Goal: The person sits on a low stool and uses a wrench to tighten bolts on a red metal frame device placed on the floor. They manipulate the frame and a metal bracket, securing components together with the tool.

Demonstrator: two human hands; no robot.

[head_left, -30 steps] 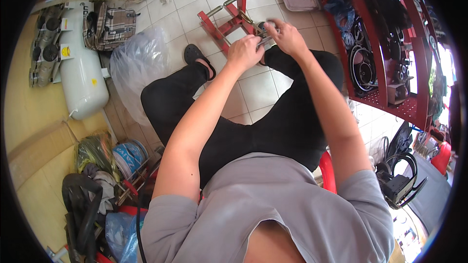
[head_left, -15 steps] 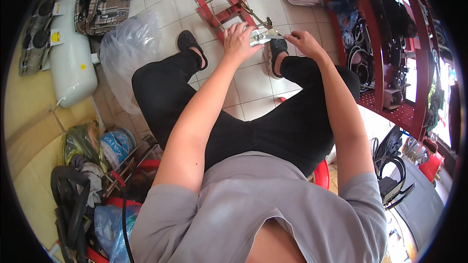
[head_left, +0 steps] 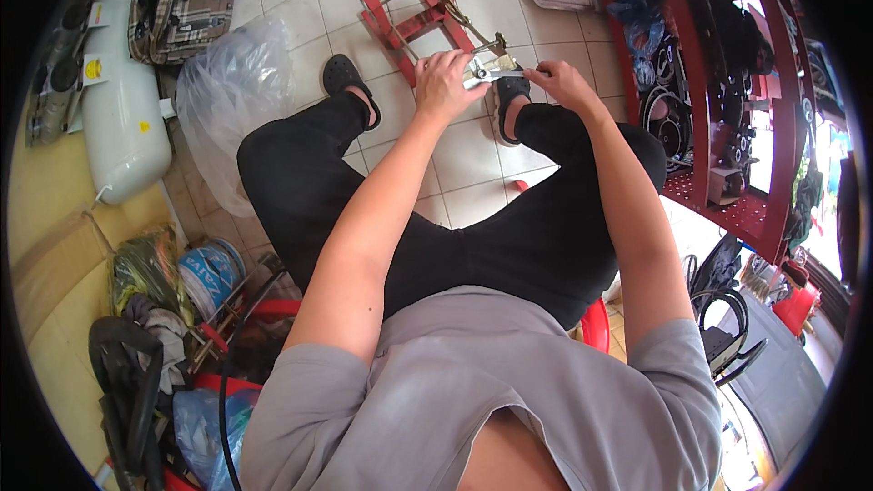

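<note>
My left hand [head_left: 442,86] is closed around a pale, silvery metal part [head_left: 496,64], in front of a red metal stand [head_left: 419,25] with rods and threaded bolts. Its fingers hide much of the part, and I cannot make out its kind. My right hand [head_left: 566,88] pinches the end of a slim metal wrench [head_left: 507,75]. The wrench's round head lies against the part, beside my left fingers. Both hands are held out above the tiled floor, between my feet in dark clogs [head_left: 344,75].
A clear plastic bag [head_left: 232,100] lies left of my feet, near a white tank [head_left: 127,118] and a plaid bag [head_left: 191,23]. A red perforated rack [head_left: 727,200] with parts stands at the right. A blue-and-white bucket [head_left: 211,275] sits at lower left.
The wrench's handle and my right hand have shifted slightly left and down beside the part. My left hand keeps its hold. The whole view has shifted a little.
</note>
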